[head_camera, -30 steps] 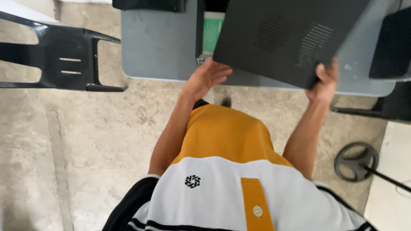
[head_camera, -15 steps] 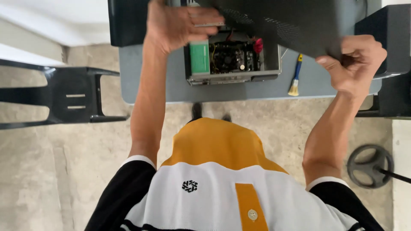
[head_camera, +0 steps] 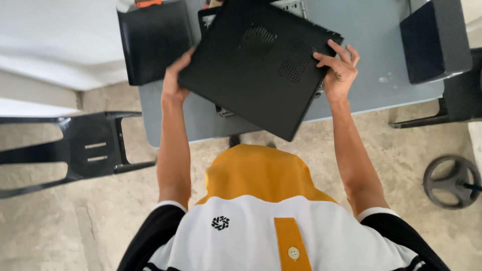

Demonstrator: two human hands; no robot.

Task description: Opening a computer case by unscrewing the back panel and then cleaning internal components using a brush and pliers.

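Since half a second ago, we have swung the flat black metal side panel with vent holes down over the open computer case, hiding nearly all of its inside. Beneath it stands the grey rectangular table, with a black computer tower at its left end and a black box at the right. A black plastic chair sits on the concrete floor to our left. Our left hand grips the panel's left edge; our right hand clasps its right edge, fingers spread on top.
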